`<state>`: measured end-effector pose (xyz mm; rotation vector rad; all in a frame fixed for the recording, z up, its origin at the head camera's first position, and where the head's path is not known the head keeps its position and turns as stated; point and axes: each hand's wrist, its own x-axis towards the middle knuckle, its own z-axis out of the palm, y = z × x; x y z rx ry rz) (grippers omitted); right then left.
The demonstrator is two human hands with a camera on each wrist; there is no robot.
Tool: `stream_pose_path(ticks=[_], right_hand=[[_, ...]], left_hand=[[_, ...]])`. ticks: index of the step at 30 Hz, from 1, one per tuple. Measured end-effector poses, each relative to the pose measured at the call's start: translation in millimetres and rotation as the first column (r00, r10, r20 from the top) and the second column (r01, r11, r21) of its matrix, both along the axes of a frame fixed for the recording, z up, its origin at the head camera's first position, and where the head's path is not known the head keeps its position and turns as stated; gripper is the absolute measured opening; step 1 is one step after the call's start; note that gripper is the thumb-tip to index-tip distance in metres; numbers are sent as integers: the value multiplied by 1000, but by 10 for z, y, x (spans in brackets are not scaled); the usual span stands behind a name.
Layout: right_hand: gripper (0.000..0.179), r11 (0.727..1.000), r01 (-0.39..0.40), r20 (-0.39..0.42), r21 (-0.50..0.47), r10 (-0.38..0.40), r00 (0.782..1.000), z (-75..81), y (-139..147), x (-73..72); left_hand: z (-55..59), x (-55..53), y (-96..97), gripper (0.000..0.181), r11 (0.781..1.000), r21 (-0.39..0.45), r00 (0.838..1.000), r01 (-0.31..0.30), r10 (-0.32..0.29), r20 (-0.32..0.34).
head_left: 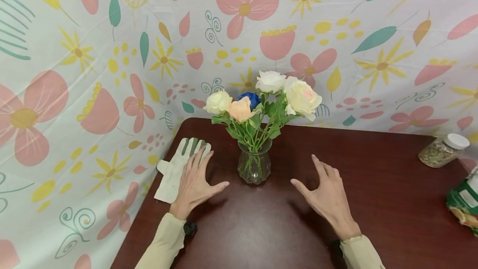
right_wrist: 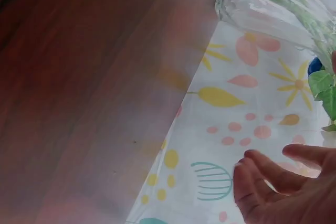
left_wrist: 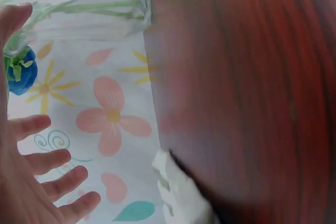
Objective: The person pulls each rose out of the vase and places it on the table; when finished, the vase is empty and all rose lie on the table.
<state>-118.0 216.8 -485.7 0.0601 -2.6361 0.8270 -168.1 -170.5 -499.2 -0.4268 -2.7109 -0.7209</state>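
Note:
A clear glass vase (head_left: 254, 165) stands upright on the dark wooden table, holding several flowers: white and cream blooms (head_left: 303, 98), a peach one (head_left: 240, 109) and a blue one (head_left: 249, 99) on green stems. My left hand (head_left: 195, 184) is to the left of the vase, fingers spread and thumb toward the glass, with nothing in it. It overlaps a white glove (head_left: 172, 175) in the head view. On the other side, my right hand (head_left: 328, 196) is apart from the vase, thumb out and fingers relaxed. Both wrist views show the glass vase (left_wrist: 100, 9) beyond the fingers.
A jar with a white lid (head_left: 442, 151) lies tilted at the far right of the table (head_left: 388, 186). Nearer, a green package (head_left: 464, 200) is cut off by the right edge. Floral cloth (head_left: 149, 53) hangs behind and along the left side.

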Motion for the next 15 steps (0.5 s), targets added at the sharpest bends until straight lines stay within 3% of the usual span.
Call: stream_pose_path(ticks=[3, 7, 10, 15], right_hand=[[86, 998, -5, -74, -62, 0, 997, 27, -24, -2], [72, 988, -17, -165, -151, -9, 986, 85, -66, -16], [62, 966, -45, -202, -255, -8, 979, 144, -109, -47], [49, 883, -124, -220, -453, 24, 975, 259, -213, -113]], left_hand=[[1, 15, 52, 100, 991, 134, 1000, 6, -9, 20], [6, 20, 149, 94, 944, 329, 999, 14, -30, 43], [13, -1, 244, 90, 889, 456, 997, 40, -64, 38], [2, -38, 416, 82, 772, 631, 989, 79, -140, 48]])
